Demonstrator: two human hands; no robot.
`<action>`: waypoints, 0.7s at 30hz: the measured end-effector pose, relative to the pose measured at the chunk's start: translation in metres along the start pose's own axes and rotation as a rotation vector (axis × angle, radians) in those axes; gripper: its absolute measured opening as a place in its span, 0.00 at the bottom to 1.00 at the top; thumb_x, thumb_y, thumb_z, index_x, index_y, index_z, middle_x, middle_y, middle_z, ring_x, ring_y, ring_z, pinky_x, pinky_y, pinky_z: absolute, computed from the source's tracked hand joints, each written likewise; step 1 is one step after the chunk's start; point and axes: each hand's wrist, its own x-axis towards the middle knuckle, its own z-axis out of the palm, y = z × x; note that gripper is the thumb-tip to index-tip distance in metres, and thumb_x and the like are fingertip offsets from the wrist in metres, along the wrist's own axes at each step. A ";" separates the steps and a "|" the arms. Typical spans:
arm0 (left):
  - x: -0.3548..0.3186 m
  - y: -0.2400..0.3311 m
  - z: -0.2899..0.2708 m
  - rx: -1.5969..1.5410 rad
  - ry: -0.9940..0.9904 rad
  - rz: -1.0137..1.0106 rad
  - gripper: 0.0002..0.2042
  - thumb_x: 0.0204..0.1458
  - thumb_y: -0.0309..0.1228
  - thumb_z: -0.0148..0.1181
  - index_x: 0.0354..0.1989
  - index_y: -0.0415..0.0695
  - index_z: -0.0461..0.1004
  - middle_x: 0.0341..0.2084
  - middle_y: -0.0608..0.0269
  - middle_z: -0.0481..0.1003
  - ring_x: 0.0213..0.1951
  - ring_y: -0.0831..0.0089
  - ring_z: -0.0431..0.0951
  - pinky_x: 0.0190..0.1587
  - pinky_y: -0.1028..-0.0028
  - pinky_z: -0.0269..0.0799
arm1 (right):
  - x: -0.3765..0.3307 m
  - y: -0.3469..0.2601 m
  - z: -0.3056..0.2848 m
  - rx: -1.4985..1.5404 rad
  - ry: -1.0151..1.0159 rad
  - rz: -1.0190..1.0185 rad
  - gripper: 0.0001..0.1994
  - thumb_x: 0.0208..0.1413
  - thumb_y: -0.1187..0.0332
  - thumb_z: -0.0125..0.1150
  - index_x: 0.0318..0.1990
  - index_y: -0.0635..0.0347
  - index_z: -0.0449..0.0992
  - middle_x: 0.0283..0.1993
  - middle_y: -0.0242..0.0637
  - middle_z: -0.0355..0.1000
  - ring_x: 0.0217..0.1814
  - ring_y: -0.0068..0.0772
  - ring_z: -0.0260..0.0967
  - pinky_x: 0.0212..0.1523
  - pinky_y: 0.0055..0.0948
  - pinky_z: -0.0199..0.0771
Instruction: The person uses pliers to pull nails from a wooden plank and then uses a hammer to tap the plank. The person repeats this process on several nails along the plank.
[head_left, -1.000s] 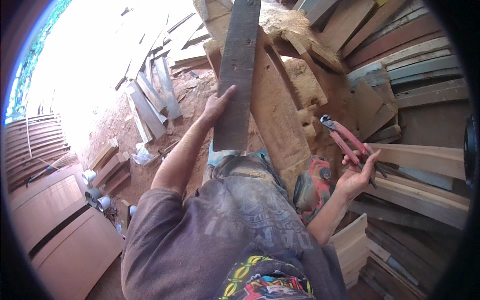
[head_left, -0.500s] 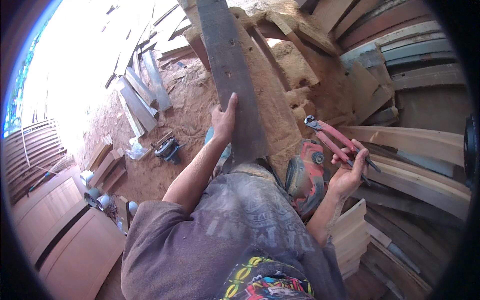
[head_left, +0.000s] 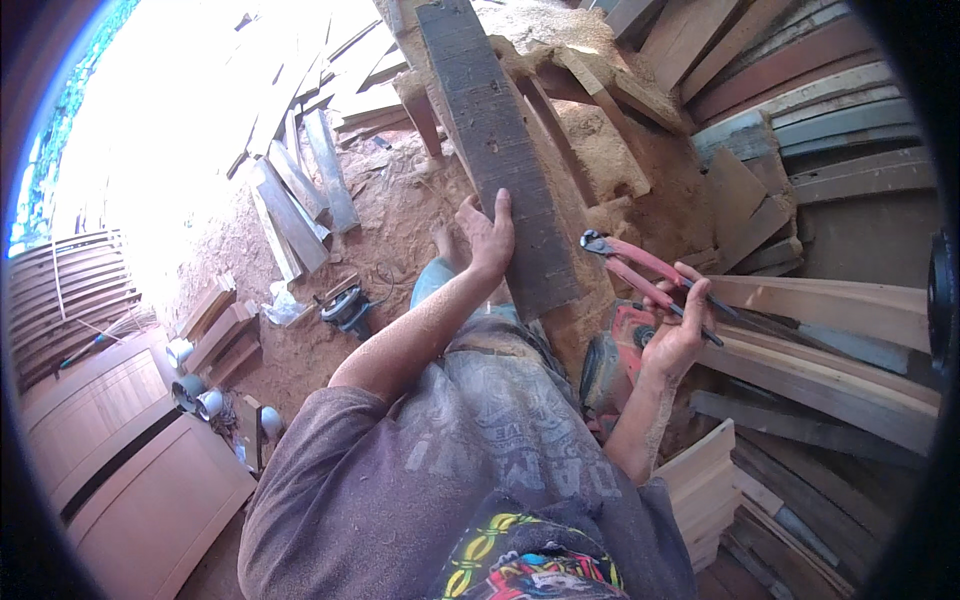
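Left hand (head_left: 487,235) clamped on the dark plank (head_left: 500,150), now swung further upright than a second ago — right hand (head_left: 675,335) gripping red pincers (head_left: 640,270), poised beside it.

Plank (head_left: 505,150): ahead, centre, left hand (head_left: 487,238) on its near edge. Pincers (head_left: 645,280): right of plank, in right hand (head_left: 678,335). Stacked boards (head_left: 830,340): far right.

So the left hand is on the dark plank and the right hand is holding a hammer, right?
Not quite. The left hand is on the dark plank, but the right hand holds red-handled pincers, not a hammer, as the head view shows.
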 end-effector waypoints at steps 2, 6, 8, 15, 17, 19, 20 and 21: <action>0.008 -0.012 -0.002 0.066 -0.024 0.075 0.41 0.63 0.56 0.60 0.71 0.33 0.58 0.66 0.38 0.62 0.70 0.44 0.60 0.74 0.53 0.51 | 0.000 -0.005 0.019 -0.041 -0.073 0.024 0.27 0.75 0.46 0.51 0.52 0.66 0.79 0.36 0.33 0.73 0.37 0.24 0.69 0.39 0.26 0.71; 0.009 -0.005 -0.037 0.149 -0.081 0.471 0.39 0.59 0.43 0.67 0.73 0.37 0.56 0.66 0.39 0.62 0.71 0.44 0.60 0.73 0.50 0.54 | 0.014 0.000 0.044 -0.236 -0.232 -0.076 0.24 0.76 0.50 0.50 0.51 0.66 0.80 0.38 0.33 0.74 0.40 0.25 0.70 0.44 0.27 0.72; 0.011 0.023 -0.057 0.132 -0.252 0.771 0.41 0.56 0.38 0.69 0.74 0.39 0.55 0.66 0.42 0.63 0.70 0.45 0.62 0.72 0.48 0.55 | 0.016 0.003 0.068 -0.352 -0.294 -0.091 0.24 0.77 0.51 0.49 0.51 0.66 0.81 0.39 0.33 0.74 0.42 0.26 0.70 0.48 0.28 0.72; 0.025 0.095 -0.026 0.215 -0.999 0.921 0.35 0.54 0.32 0.68 0.69 0.36 0.59 0.54 0.50 0.73 0.59 0.51 0.74 0.61 0.56 0.68 | 0.035 0.000 0.128 -0.405 -0.298 0.102 0.24 0.77 0.51 0.48 0.56 0.65 0.79 0.46 0.37 0.77 0.48 0.26 0.74 0.53 0.29 0.74; 0.031 0.094 -0.018 0.217 -0.918 1.011 0.32 0.54 0.32 0.66 0.66 0.35 0.62 0.48 0.54 0.74 0.52 0.57 0.78 0.53 0.63 0.71 | 0.045 -0.009 0.129 -0.441 -0.316 0.170 0.26 0.77 0.50 0.48 0.62 0.66 0.75 0.47 0.41 0.77 0.50 0.29 0.74 0.54 0.31 0.75; 0.043 0.108 -0.021 0.252 -0.871 1.072 0.33 0.53 0.32 0.65 0.67 0.35 0.62 0.47 0.55 0.73 0.52 0.58 0.78 0.53 0.63 0.71 | 0.049 -0.015 0.141 -0.317 -0.223 0.217 0.27 0.76 0.49 0.49 0.64 0.67 0.73 0.48 0.43 0.77 0.50 0.31 0.74 0.54 0.33 0.75; 0.051 0.118 -0.023 0.274 -0.838 1.102 0.33 0.53 0.32 0.64 0.68 0.35 0.61 0.47 0.55 0.73 0.52 0.58 0.77 0.53 0.63 0.70 | 0.053 -0.015 0.148 -0.253 -0.183 0.237 0.28 0.76 0.49 0.49 0.65 0.68 0.72 0.49 0.44 0.77 0.51 0.32 0.74 0.54 0.33 0.75; 0.059 0.128 -0.025 0.279 -0.792 1.138 0.33 0.53 0.33 0.63 0.68 0.36 0.62 0.47 0.56 0.72 0.51 0.60 0.76 0.50 0.63 0.69 | 0.058 -0.015 0.149 -0.202 -0.195 0.230 0.29 0.75 0.49 0.51 0.67 0.69 0.70 0.50 0.47 0.76 0.52 0.35 0.74 0.55 0.35 0.75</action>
